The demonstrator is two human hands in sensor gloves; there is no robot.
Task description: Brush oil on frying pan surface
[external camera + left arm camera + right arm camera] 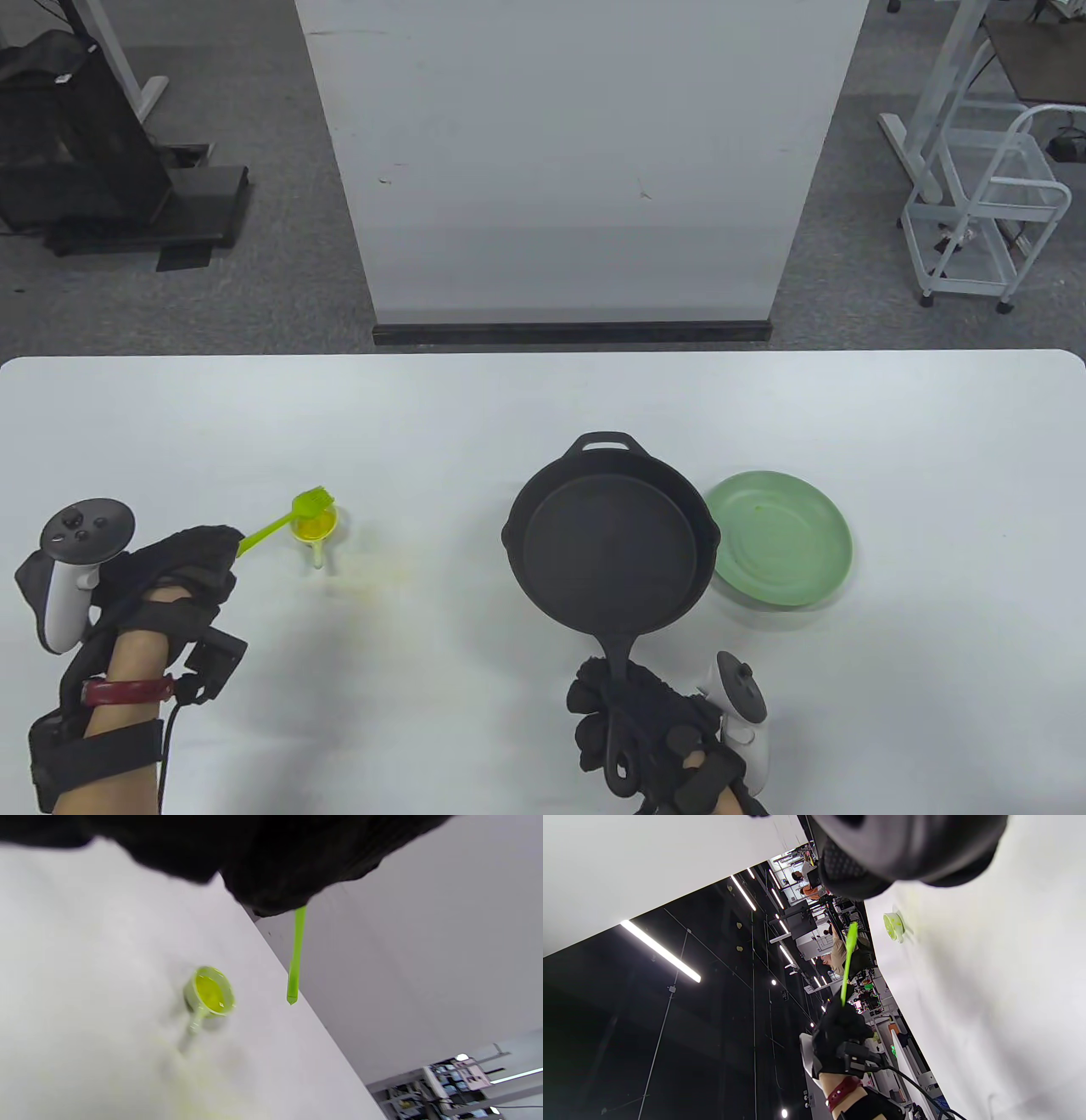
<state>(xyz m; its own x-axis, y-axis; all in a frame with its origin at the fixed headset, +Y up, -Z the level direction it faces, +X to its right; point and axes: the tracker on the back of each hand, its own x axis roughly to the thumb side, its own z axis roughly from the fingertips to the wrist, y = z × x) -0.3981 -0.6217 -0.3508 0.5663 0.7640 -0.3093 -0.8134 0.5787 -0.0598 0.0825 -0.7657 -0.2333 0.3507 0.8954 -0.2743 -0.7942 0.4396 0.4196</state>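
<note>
A black cast-iron frying pan [615,543] sits mid-table, its handle [618,679] pointing toward me. My right hand [645,730] grips that handle. My left hand [182,564] holds a green silicone brush [284,519] by its handle, the bristles [312,503] over the far rim of a small cup of yellow oil [314,528]. In the left wrist view the brush [295,955] hangs from my glove, lifted beside the oil cup [208,992]. The right wrist view shows the brush [848,961], the cup [893,926] and my left hand [835,1035] in the distance.
A light green plate [780,536] lies just right of the pan, touching or nearly touching it. A faint yellowish oil smear [373,581] marks the table right of the cup. A white panel [577,161] stands behind the table's far edge.
</note>
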